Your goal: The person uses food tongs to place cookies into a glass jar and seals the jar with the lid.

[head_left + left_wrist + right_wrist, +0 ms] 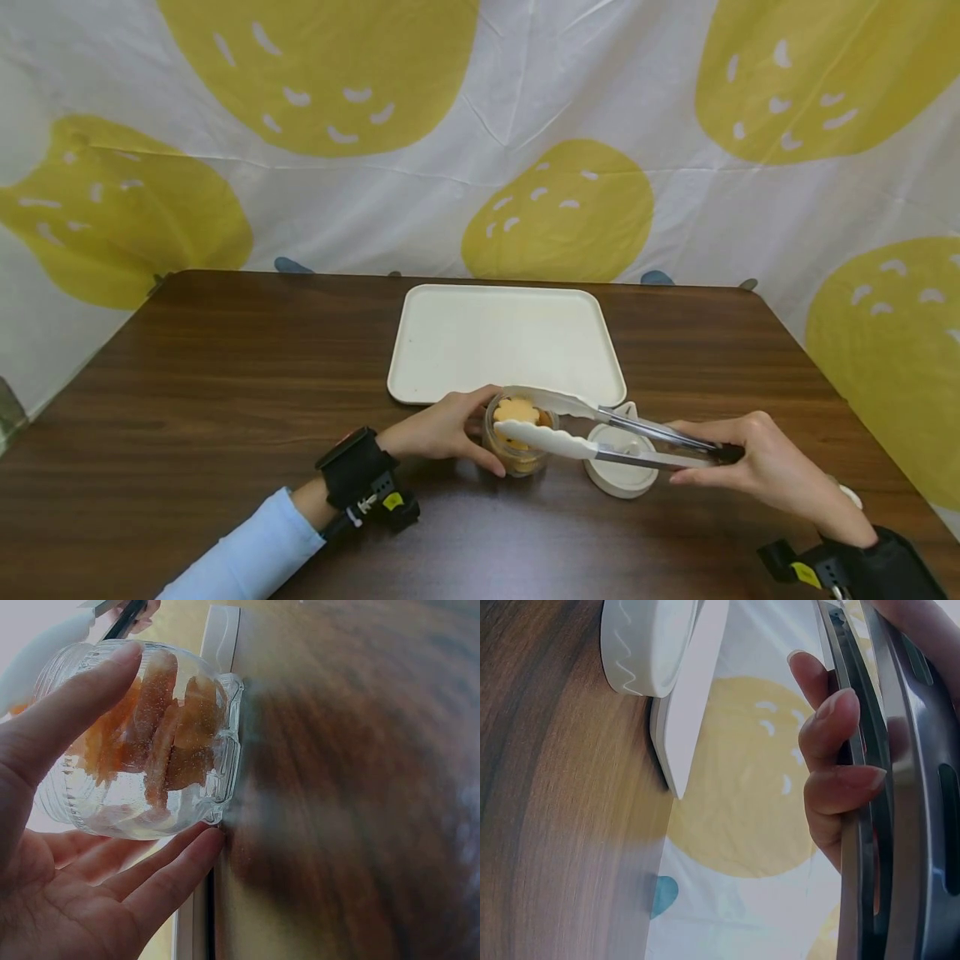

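Observation:
A small glass jar stands on the table with several cookies inside, brown and seen edge-on in the left wrist view. From above, a pale flower-shaped cookie shows at its mouth. My left hand holds the jar from the left, thumb on the near side and fingers behind. My right hand grips metal tongs with white scalloped tips, thumb and fingers on opposite arms. The tongs are spread, their tips on either side of the jar's mouth in the head view.
A white round lid lies on the table right of the jar, partly under the tongs. Behind the jar sits a cream rectangular tray with nothing on it. A patterned cloth hangs beyond the table's back edge.

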{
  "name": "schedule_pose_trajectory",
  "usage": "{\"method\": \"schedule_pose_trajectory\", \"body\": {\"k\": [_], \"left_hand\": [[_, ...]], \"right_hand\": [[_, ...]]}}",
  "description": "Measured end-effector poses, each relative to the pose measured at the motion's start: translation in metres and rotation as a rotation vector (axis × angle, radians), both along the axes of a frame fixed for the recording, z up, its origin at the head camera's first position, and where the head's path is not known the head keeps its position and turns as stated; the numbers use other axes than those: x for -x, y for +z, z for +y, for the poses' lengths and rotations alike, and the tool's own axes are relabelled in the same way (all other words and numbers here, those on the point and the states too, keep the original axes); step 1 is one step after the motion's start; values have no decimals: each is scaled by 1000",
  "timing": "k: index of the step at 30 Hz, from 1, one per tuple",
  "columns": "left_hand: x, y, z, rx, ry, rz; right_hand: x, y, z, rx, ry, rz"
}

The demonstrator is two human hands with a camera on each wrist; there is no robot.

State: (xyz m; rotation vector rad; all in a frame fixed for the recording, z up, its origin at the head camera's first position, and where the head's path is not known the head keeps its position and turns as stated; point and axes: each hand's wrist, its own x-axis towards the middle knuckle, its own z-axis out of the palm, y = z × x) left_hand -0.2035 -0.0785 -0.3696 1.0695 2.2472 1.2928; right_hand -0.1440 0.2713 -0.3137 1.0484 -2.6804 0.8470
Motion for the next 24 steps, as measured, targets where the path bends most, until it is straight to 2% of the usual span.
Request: {"method": "schedule_pose_trajectory", "body": {"k": [10, 24], "left_hand": [[0, 0, 1, -16, 2, -20], [-1, 1, 0, -13, -1, -21]], "right_hand": [[0, -2, 1, -1, -39, 2], [1, -5, 1, 33, -14, 44]]}}
